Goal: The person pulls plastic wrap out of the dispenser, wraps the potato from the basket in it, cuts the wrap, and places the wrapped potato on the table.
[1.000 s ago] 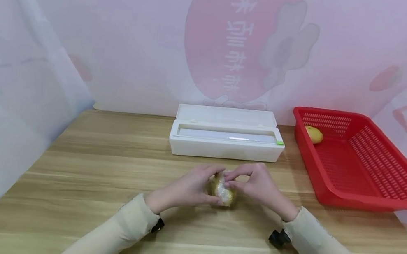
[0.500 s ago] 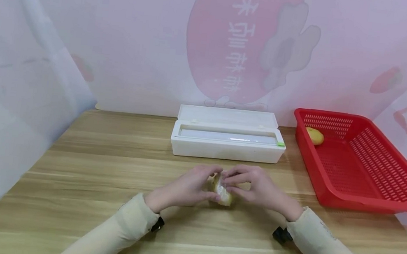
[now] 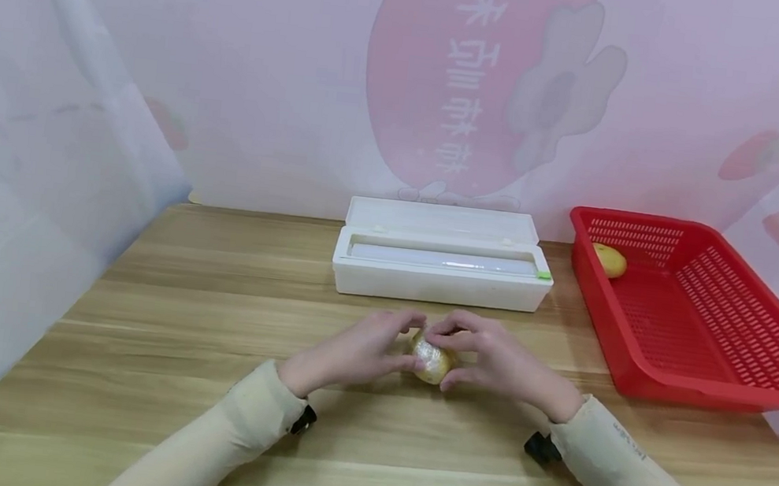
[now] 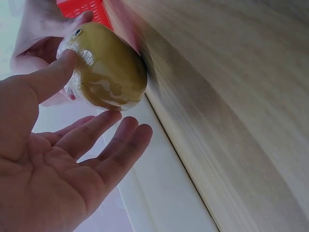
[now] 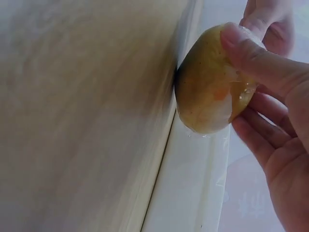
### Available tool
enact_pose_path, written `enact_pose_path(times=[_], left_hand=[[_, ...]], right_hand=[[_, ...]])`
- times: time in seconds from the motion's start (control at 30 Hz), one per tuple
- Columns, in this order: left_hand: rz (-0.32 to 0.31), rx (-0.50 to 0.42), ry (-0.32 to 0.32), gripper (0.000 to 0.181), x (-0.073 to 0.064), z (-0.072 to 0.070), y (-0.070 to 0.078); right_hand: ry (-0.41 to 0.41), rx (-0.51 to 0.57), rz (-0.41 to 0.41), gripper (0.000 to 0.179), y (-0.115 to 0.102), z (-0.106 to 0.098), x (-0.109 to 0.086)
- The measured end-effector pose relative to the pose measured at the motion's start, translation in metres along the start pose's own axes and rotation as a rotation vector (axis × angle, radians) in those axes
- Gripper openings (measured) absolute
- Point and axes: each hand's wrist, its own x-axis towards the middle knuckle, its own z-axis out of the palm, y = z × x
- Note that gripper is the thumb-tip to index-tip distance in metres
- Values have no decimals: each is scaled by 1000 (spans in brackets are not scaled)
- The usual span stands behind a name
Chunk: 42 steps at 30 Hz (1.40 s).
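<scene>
A yellow-brown potato [image 3: 433,363] rests on the wooden table between both hands, with shiny clear plastic film clinging to part of it. From the left side, my left hand [image 3: 362,351] pinches it; in the left wrist view the thumb presses the film on the potato [image 4: 113,67] and a fingertip touches its far edge, the other fingers spread loosely. My right hand [image 3: 491,358] holds the opposite side, with thumb and curled fingers around the potato [image 5: 207,87] in the right wrist view. Wrinkled film gathers near both thumbs.
Behind the hands stands a white cling film box [image 3: 442,288], its lid raised, a roll inside and a green piece at its right end. A red perforated basket [image 3: 625,339] at the right holds another potato [image 3: 610,261]. Printed sheeting [image 3: 269,104] encloses the table's back and sides.
The potato has been turned between the hands, so more of its film-covered face shows. The right thumb has moved down to the potato's lower right side. The left hand stays nearly in place.
</scene>
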Motion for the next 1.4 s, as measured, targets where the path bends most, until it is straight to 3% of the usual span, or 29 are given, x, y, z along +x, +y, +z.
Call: enact_pose_path(times=[0.27,0.47,0.73,0.93,1.07,1.17,1.3,1.4], left_hand=[[44,-13,9,65,0,1,1],[62,-7,10,66,0,2,3],[21,28,1,65,-3,1,7],[-2,23,4,66,-3,1,9],[-5,27,24,69,-3,1,10],[-12,33,34,71,-3,1,11],[-30,58,51,71,-3,2,13],[-29,93,67,72,-3,3,14]], right_hand=[[37,91,-76,41,10,-6,3],[51,166,-66,18,11,-8,5],[-22,94,36,17,5,-9,4],[42,32,69,18,0,-4,4],[80,-44,145,35,-3,-1,3],[47,-69,254,52,-6,-1,2],[1,54,419,59,-8,1,3],[49,165,521,54,-8,2,4]])
